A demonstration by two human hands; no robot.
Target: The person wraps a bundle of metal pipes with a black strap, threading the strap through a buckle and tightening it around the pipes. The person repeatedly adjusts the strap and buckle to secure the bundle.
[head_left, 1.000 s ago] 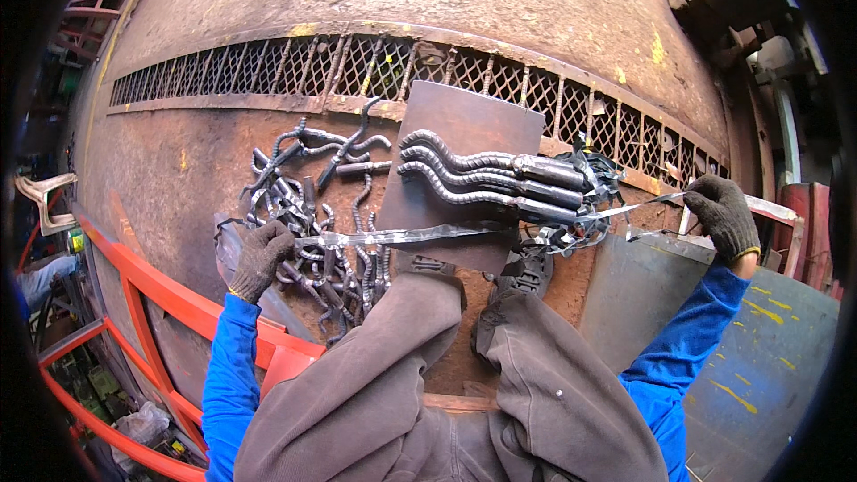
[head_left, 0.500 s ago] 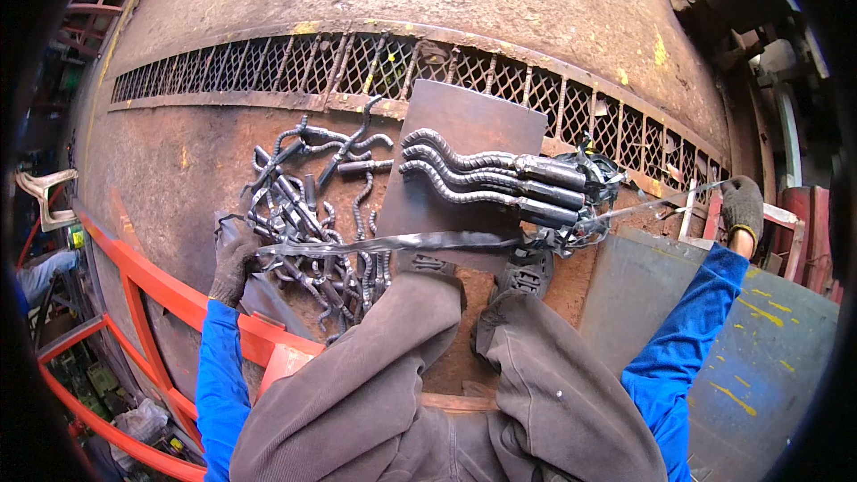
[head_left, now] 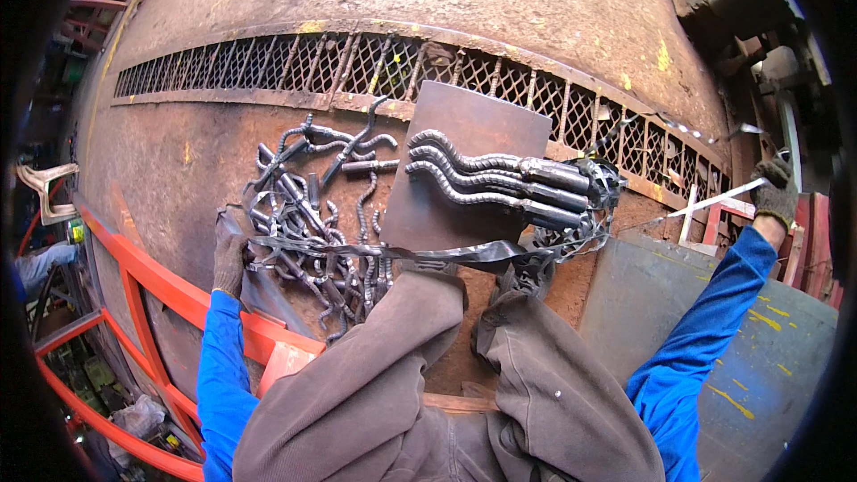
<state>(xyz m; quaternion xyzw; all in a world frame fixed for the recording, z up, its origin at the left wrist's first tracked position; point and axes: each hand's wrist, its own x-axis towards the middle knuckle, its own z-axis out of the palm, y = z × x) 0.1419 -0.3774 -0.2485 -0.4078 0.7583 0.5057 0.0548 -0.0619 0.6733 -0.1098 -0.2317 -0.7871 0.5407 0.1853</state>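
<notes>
My gloved left hand (head_left: 230, 261) is closed on a dark, shiny plastic strip (head_left: 424, 255) that runs across in front of my knees. A tangle of the same strip (head_left: 600, 201) bunches around the thick ends of three wavy ribbed steel bars (head_left: 478, 180). Those bars lie side by side on a brown metal plate (head_left: 464, 116). Far to the right, my gloved right hand (head_left: 777, 189) grips a stretch of the strip pulled out from the tangle. Just beyond my left hand is a heap of similar wavy bars (head_left: 330, 281).
A long floor grate (head_left: 357, 62) crosses beyond the plate. An orange-red metal frame (head_left: 161, 290) stands at the left. A grey sheet (head_left: 750, 366) with yellow marks lies under my right arm, and red metal parts (head_left: 811, 241) stand past it.
My right hand has moved farther right and slightly away from me, drawing the strip out. The left hand has shifted little, and the strip near it hangs a bit differently.
</notes>
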